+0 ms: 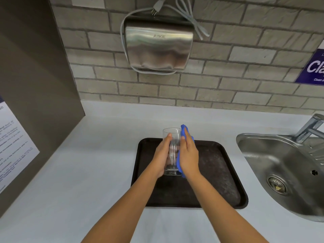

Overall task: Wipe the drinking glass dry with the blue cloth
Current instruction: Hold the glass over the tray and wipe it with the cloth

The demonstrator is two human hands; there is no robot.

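While the left hand (pixel 162 155) wraps around the clear drinking glass (pixel 172 151) from its left side, the right hand (pixel 188 155) presses the blue cloth (pixel 183 132) flat against the glass's right wall. The glass stands upright between the two palms, above the dark tray (pixel 219 172); whether its base touches the tray or is held just above it cannot be told. The left fingers (pixel 168 136) are closed on the glass, with the thumb lying up its near face towards the rim. The right fingers (pixel 185 137) are stretched out nearly straight, holding the cloth against the glass, so that blue shows above the fingertips near the rim and again below the heel of the palm near the base. The tray lies on the pale bench (pixel 87 163), with a steel sink (pixel 280 163) and its tap (pixel 310 128) to the right. On the brick wall (pixel 228 76) behind hangs a metal hand dryer (pixel 158 48), its cord looped around the casing.
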